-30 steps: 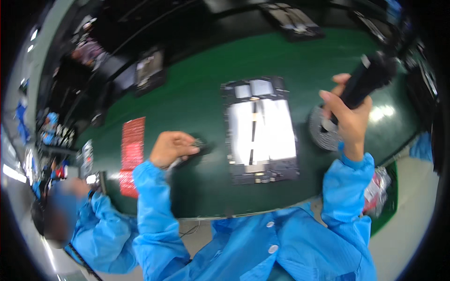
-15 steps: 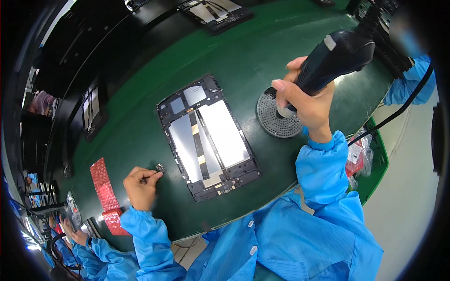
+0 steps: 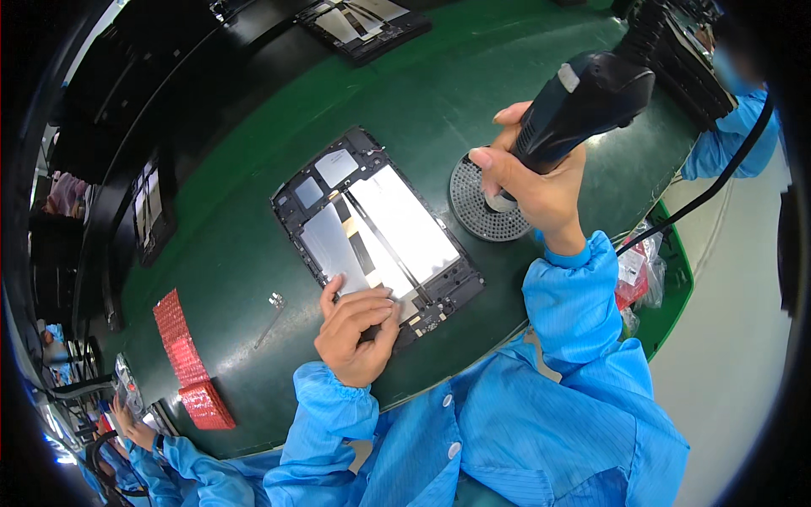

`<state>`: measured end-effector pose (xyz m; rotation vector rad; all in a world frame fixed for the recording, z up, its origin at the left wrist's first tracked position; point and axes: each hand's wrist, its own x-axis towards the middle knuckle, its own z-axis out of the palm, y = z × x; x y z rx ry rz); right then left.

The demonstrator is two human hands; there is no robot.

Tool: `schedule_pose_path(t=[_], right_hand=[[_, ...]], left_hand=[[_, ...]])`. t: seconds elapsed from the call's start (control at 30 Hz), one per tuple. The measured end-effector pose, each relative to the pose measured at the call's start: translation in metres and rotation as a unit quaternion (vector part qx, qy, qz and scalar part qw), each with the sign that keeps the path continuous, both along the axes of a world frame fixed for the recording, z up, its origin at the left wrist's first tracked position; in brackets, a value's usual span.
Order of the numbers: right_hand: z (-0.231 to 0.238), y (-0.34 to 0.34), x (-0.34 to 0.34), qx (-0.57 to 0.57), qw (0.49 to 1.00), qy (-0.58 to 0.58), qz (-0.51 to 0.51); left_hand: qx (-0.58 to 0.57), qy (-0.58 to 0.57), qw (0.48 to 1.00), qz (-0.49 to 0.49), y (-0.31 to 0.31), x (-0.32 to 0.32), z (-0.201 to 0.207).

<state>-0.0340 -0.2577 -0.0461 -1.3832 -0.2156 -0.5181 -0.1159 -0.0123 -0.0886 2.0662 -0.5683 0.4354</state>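
An opened tablet [image 3: 405,224] with silvery battery plates and a black frame lies on the green table in front of me. My left hand [image 3: 359,334] grips its near-left corner, the bent fingers lying over the battery and edge; that corner is hidden. My right hand [image 3: 541,182] is wrapped round a black electric screwdriver [image 3: 583,106], held tilted with its tip down over a round grey perforated screw tray [image 3: 490,224]. Whether the tip touches the tray I cannot tell. Left of the tablet lies a small connector piece with a thin dark strip [image 3: 269,321].
Red bubble wrap [image 3: 180,338] lies at the left. Other opened tablets rest at the far edge [image 3: 363,29] and on the left [image 3: 150,215]. A green bin [image 3: 672,287] with plastic bags stands at the right, below a black cable [image 3: 718,190]. Co-workers' sleeves [image 3: 731,152] show at both sides.
My left hand has let go of the small connector piece, which now lies on the table, and has moved right onto the tablet. The tablet has turned slightly. The right hand keeps the screwdriver over the tray.
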Motion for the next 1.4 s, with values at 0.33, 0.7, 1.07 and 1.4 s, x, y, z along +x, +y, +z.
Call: schedule_pose_path(t=[0.33,0.7,1.07,1.4], right_hand=[[-0.005,-0.004,0.001,0.005,1.000,0.012,0.021],[0.008,0.005,-0.010,-0.021,0.999,0.003,-0.025],[0.041,0.070,-0.006,0.019,0.991,-0.062,0.114],[0.043,0.139,0.008,0.014,0.977,-0.066,0.200]], left_hand=[[-0.054,0.092,0.989,0.105,0.026,0.004,0.012],[-0.108,0.212,0.968,0.076,0.063,0.010,0.014],[-0.192,0.374,0.907,0.021,0.082,0.045,0.023],[-0.195,0.272,0.939,0.075,0.068,0.070,-0.003]])
